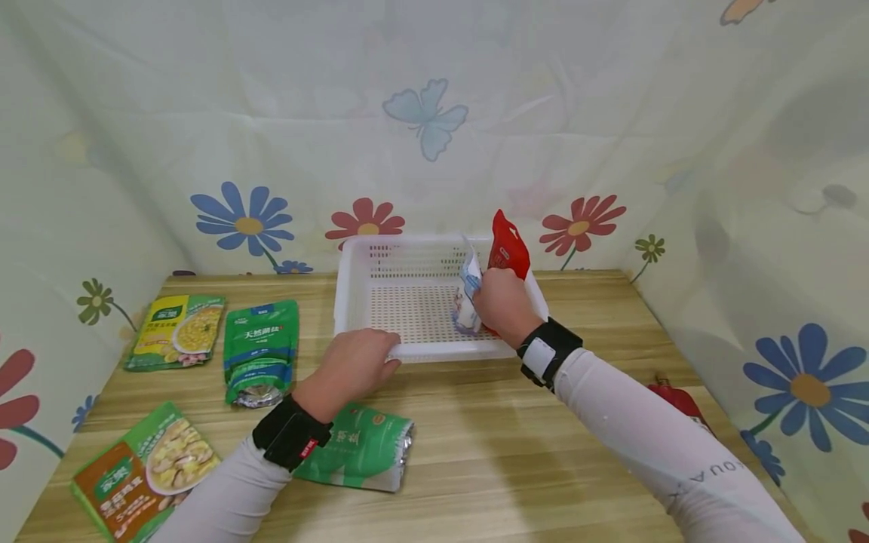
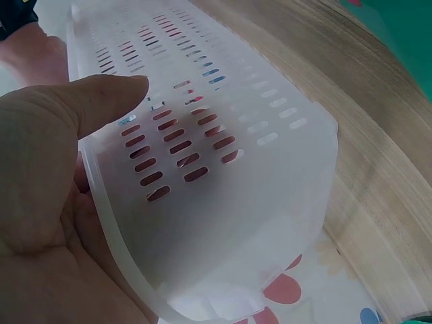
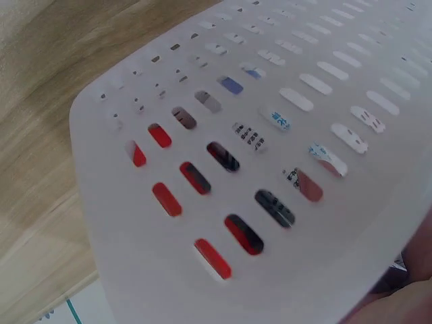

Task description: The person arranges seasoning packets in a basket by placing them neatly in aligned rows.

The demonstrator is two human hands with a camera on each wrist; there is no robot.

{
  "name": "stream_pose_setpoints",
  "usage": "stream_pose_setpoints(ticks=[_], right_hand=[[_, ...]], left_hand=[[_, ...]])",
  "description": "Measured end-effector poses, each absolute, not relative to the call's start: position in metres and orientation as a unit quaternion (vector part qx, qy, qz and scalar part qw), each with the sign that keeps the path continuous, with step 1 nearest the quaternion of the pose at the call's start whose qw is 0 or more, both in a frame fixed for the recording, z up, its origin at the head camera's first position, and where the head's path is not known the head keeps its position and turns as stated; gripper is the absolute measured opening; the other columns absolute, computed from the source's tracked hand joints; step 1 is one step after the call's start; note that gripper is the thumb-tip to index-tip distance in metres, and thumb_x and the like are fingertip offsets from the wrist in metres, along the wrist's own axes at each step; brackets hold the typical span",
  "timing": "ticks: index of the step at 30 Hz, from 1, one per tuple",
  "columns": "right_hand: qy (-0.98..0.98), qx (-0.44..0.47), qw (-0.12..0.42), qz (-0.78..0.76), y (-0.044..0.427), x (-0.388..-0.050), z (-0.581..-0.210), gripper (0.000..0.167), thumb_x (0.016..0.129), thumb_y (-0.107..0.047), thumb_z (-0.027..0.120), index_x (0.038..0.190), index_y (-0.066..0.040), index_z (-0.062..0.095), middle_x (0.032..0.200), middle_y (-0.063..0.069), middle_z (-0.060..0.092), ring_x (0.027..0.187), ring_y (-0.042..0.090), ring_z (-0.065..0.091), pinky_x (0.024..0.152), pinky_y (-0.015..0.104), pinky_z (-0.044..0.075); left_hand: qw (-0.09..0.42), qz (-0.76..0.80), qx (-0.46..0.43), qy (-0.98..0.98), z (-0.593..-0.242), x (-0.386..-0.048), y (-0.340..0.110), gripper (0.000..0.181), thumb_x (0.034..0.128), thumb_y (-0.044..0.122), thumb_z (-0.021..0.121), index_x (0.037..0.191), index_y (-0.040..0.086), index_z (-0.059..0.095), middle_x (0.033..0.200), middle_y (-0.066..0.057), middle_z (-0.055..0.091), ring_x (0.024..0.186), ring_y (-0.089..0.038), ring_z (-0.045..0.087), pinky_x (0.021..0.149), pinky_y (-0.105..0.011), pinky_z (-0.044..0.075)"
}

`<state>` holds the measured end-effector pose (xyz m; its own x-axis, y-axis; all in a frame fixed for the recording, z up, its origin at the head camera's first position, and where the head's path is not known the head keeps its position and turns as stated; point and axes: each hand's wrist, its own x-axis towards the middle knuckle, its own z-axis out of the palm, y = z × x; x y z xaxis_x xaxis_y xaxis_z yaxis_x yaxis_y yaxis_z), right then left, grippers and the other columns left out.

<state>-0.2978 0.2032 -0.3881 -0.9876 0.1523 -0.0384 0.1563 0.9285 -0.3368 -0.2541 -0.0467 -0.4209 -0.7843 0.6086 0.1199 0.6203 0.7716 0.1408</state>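
A white perforated plastic basket (image 1: 434, 351) stands at the back of the wooden table. My left hand (image 1: 356, 366) grips its front-left rim; in the left wrist view the thumb (image 2: 111, 98) lies against the outside wall, with fingers behind the rim. Inside the right end, my right hand (image 1: 505, 305) holds a red packet (image 1: 509, 249), whose top sticks up above the hand. A white and blue packet (image 1: 467, 298) stands upright just left of that hand, at its knuckles. The right fingertips are hidden. Through the basket's slots the right wrist view shows red packaging (image 3: 167, 199).
A green pouch (image 1: 261, 351) and a yellow-green food packet (image 1: 179, 332) lie left of the basket. Nearer are a brown-green packet (image 1: 145, 475) and another green pouch (image 1: 366, 449), partly under the left wrist. A red item (image 1: 679, 400) lies at the right edge, partly behind the right arm.
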Motion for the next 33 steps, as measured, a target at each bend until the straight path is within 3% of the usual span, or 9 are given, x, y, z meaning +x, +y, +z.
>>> stream_pose_setpoints(ticks=[15,24,33], right_hand=[[0.982,0.088,0.016,-0.165,0.204,-0.299,-0.394,0.035,0.098,-0.023,0.069,0.119,0.004,0.066,0.099,0.018,0.074,0.07,0.028,0.07,0.065,0.033,0.061],[0.985,0.07,-0.005,-0.161,0.205,-0.295,-0.396,0.038,0.098,-0.027,0.069,0.12,0.004,0.066,0.101,0.018,0.075,0.074,0.028,0.071,0.075,0.038,0.063],[0.984,0.029,-0.041,-0.172,0.214,-0.273,-0.392,0.036,0.091,-0.031,0.078,0.106,0.001,0.069,0.09,0.015,0.074,0.069,0.026,0.068,0.07,0.037,0.061]], left_hand=[[0.039,-0.076,-0.318,-0.944,-0.422,-0.254,-0.046,0.012,0.0939,0.026,0.074,0.097,0.015,0.072,0.087,-0.001,0.075,0.07,-0.013,0.064,0.061,-0.037,0.054],[0.038,-0.078,-0.314,-0.946,-0.422,-0.253,-0.046,0.012,0.0942,0.027,0.074,0.097,0.016,0.072,0.088,0.0,0.075,0.071,-0.012,0.064,0.061,-0.037,0.054],[0.053,-0.086,-0.31,-0.945,-0.427,-0.253,-0.047,0.01,0.0929,0.025,0.075,0.094,0.016,0.072,0.085,0.001,0.074,0.07,-0.012,0.064,0.06,-0.036,0.054]])
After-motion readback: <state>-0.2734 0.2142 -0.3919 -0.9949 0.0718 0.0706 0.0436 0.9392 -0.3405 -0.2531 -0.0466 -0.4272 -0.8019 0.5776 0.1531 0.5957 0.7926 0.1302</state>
